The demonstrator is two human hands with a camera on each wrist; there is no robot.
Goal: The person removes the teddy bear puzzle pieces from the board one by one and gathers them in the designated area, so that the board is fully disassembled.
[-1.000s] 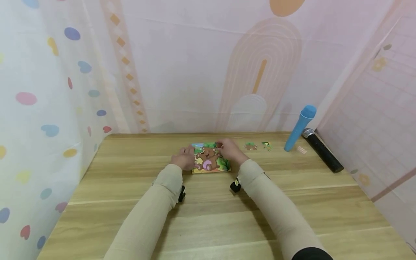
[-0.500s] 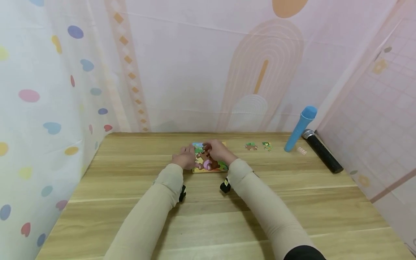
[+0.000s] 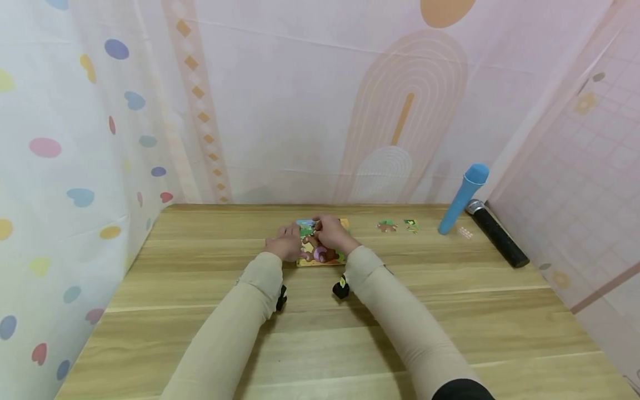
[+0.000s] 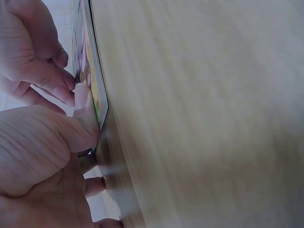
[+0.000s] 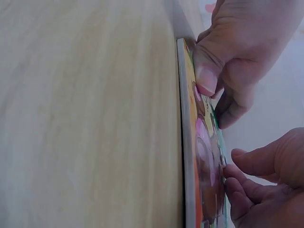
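Observation:
A small bear jigsaw puzzle in a thin frame (image 3: 306,263) lies near the table's back edge. My left hand (image 3: 283,243) rests at its left side; in the left wrist view the thumb (image 4: 81,100) presses on the frame's edge, and other fingers reach down beside it. My right hand (image 3: 334,233) is bent over the upper middle of the picture. At its fingertips a dark brown puzzle piece (image 3: 318,226) shows, mostly covered. In the right wrist view the right fingertips (image 5: 230,172) are right at the picture's surface, with the thumb a little apart.
Two loose groups of puzzle pieces, one brown and green (image 3: 387,226), one green and yellow (image 3: 411,225), lie to the right. Beyond them are a blue toy microphone (image 3: 457,205), a small pale patterned item (image 3: 465,233) and a black microphone (image 3: 500,236). Patterned curtains (image 3: 280,111) surround the table.
My right hand has moved left across the puzzle with the brown piece, from the upper right to the upper middle, uncovering an orange-yellow right corner. My left hand stays at the left edge.

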